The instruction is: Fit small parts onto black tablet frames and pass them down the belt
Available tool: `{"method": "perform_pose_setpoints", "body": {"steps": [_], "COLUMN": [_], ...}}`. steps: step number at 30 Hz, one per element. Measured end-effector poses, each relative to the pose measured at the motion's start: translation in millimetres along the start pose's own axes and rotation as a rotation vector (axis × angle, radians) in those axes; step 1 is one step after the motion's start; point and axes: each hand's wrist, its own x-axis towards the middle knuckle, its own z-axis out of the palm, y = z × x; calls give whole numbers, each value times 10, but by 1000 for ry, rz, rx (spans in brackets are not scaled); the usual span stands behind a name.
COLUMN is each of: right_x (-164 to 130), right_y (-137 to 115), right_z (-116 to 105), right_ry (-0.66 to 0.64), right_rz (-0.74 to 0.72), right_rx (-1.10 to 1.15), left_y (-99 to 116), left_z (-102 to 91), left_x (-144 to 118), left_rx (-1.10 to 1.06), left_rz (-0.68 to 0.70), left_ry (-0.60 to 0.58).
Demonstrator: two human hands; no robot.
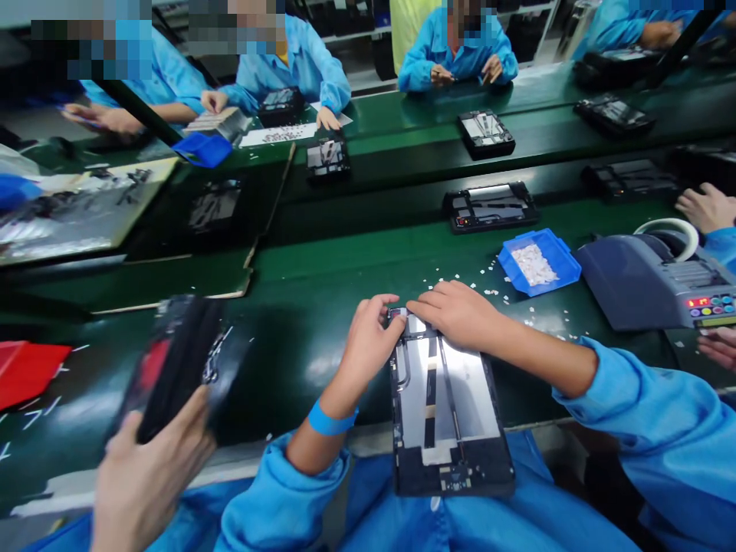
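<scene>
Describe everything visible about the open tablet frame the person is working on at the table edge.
The tablet frame is a flat black rectangular shell lying face-open, its long side running away from the person, its near end overhanging the green table's edge above the lap. Inside are silvery metal plates, a dark strip down the middle and small parts along the near edge. The left hand and right hand both press at its far end.

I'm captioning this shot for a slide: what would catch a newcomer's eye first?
The opened tablet at the bench edge, bottom centre, with the left hand and right hand pinching at its top end. Right of it sits a blue tray of small white bits, with more scattered on the green bench. At lower left, another person's hand lifts a blurred device.
</scene>
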Motion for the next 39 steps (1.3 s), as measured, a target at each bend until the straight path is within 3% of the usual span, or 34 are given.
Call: {"method": "perform_pose_setpoints", "body": {"steps": [3,6,13,17,28,39], "right_x": [-31,-19,287,457,524,640], "right_y": [-4,-18,25,62,98,50], "right_z": [11,-4,-54,-50,-119,-78], "right_ry": [14,13,-73,-120,-192,-222], "right_rz": [-19,3,168,169,227,105], "right_rx": [8,32,214,285,351,208], "left_y": [57,129,199,198,141,123], "left_z": [-140,-256,-276,-234,-219,-194], "left_x": [10,32,-191,-298,-276,-289], "left_rx": [226,370,642,772,748,737], "left_rz": [156,233,293,271,277,267], "left_ry": [36,1,-79,-102,-113,-103]}}
